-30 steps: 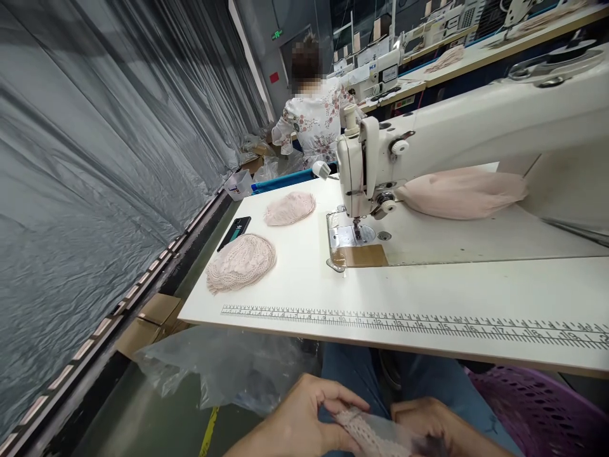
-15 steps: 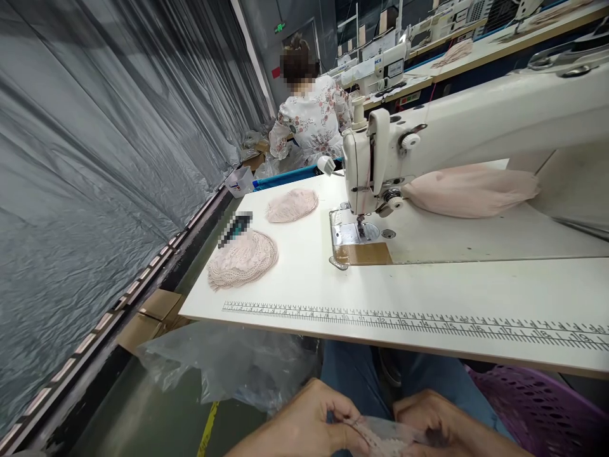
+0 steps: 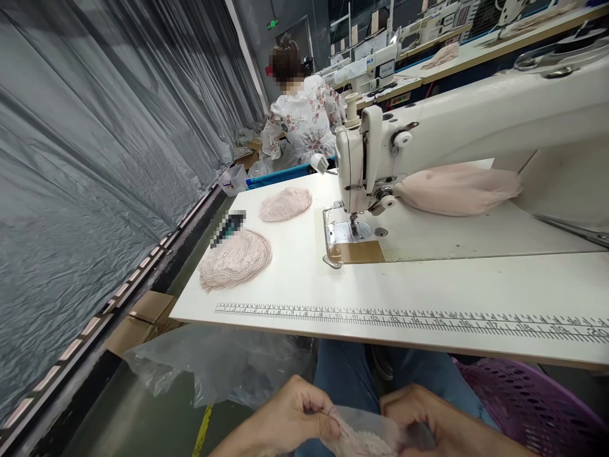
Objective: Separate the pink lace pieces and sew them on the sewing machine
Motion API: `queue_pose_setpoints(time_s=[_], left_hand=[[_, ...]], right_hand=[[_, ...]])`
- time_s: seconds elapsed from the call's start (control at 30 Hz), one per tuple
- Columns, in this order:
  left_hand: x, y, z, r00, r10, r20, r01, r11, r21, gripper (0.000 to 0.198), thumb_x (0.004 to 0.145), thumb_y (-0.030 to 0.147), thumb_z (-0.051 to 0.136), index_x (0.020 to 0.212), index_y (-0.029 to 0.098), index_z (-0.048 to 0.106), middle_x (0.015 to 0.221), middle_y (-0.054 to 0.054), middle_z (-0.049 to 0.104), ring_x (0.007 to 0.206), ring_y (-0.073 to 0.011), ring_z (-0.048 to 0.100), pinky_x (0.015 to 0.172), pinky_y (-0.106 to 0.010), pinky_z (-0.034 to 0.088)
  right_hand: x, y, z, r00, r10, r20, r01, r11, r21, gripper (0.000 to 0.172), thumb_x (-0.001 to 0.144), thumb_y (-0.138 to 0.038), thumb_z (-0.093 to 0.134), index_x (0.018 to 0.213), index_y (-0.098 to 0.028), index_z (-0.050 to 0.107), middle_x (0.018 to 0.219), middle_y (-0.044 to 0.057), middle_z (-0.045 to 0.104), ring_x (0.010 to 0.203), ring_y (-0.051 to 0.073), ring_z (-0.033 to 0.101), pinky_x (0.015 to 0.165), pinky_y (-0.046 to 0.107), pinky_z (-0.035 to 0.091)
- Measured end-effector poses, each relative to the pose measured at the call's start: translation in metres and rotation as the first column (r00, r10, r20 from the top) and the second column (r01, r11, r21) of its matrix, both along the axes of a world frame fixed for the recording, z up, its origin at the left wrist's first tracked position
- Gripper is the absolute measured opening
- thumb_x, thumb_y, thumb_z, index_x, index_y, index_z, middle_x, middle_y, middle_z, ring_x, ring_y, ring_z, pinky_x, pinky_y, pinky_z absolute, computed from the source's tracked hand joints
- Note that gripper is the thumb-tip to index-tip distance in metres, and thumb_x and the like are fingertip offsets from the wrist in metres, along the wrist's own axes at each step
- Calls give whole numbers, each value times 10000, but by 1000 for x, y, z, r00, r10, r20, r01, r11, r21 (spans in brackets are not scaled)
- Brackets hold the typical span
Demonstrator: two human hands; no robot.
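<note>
Low in the view, over my lap, my left hand pinches one side of a sheer pale-pink lace fabric piece between thumb and fingers. The other side of that piece is in my right hand, whose fingertips are partly hidden by the bottom edge. The fabric is stretched between both hands, below the table's front edge. On the white sewing table lie a stack of pink lace pieces and a smaller stack behind it. A white sewing machine stands over the table with no fabric under its presser foot.
A bundle of pink fabric rests behind the needle, under the machine arm. A purple basket stands at lower right. Clear plastic sheeting and a cardboard box are at left below the table. A co-worker sits ahead, back turned.
My hands and the lace piece have shifted slightly left, and more of the lace shows between them. The whole view has moved a little; the stacks on the table have stayed put.
</note>
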State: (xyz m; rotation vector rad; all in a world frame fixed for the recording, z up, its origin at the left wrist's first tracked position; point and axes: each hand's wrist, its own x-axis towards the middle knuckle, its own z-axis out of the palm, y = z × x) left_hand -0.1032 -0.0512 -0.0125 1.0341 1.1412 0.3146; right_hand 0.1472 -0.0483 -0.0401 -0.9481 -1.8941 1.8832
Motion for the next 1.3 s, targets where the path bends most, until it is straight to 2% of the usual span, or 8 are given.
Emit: queue_pose_setpoints(time_s=[0.23, 0.37, 0.53, 0.67, 0.8, 0.93, 1.13, 1.3], left_hand=[[7, 6, 17, 986, -159, -44, 158, 987, -40, 602, 469, 532, 871, 893, 116, 771, 757, -74, 722, 694, -181, 642, 693, -258, 500], [14, 6, 14, 988, -148, -34, 145, 987, -68, 580, 477, 562, 849, 851, 125, 777, 726, -71, 724, 702, -203, 674, 742, -290, 534], [5, 5, 4, 994, -113, -12, 110, 987, -119, 584, 441, 556, 865, 829, 129, 776, 721, -76, 726, 726, -220, 692, 788, -326, 551], [-2, 7, 9, 977, -212, -32, 207, 973, -103, 654, 437, 602, 847, 895, 142, 771, 782, -69, 737, 770, -218, 690, 781, -284, 539], [7, 8, 13, 951, -295, -94, 287, 953, -92, 671, 410, 596, 850, 923, 170, 770, 817, -34, 741, 818, -225, 685, 751, -242, 525], [14, 6, 8, 959, -272, -77, 264, 960, -94, 589, 458, 558, 849, 876, 150, 776, 768, -50, 736, 757, -208, 686, 732, -246, 534], [5, 5, 2, 975, -220, -35, 215, 969, -122, 537, 463, 524, 866, 824, 136, 777, 713, -68, 726, 678, -192, 682, 736, -284, 550], [0, 2, 3, 973, -229, -39, 225, 970, -86, 511, 496, 519, 860, 821, 132, 778, 732, -74, 729, 714, -208, 688, 761, -297, 548]], right_hand=[[-3, 3, -2, 1000, 8, 10, -9, 997, 82, 330, 794, -514, 624, 734, -190, 615, 792, 11, 555, 828, 198, 553, 741, 284, 428], [-2, 5, 2, 999, 52, 0, -52, 997, 61, 316, 805, -492, 608, 732, -186, 643, 776, 6, 570, 760, 167, 555, 669, 245, 430], [1, 4, 3, 995, 99, 4, -99, 994, 46, 233, 748, -394, 684, 738, -161, 687, 769, 12, 563, 685, 137, 545, 571, 206, 390], [-7, 3, 3, 994, 105, -2, -104, 993, 59, 242, 758, -402, 690, 751, -162, 718, 752, 6, 556, 673, 128, 531, 566, 203, 373], [-16, 7, 4, 985, 169, -38, -168, 985, 44, 228, 710, -386, 707, 723, -160, 736, 670, -22, 533, 578, 92, 472, 490, 189, 299], [-9, 12, 4, 984, 176, -29, -177, 984, -4, 321, 701, -456, 725, 770, -144, 760, 697, -5, 577, 592, 108, 524, 493, 189, 337], [0, 10, 6, 987, 163, -17, -163, 987, -7, 445, 688, -570, 718, 801, -144, 777, 711, 11, 601, 611, 116, 531, 509, 201, 350], [-8, 5, 1, 991, 131, 9, -131, 991, 33, 328, 674, -463, 747, 772, -151, 764, 733, 20, 624, 657, 147, 567, 544, 216, 386]])
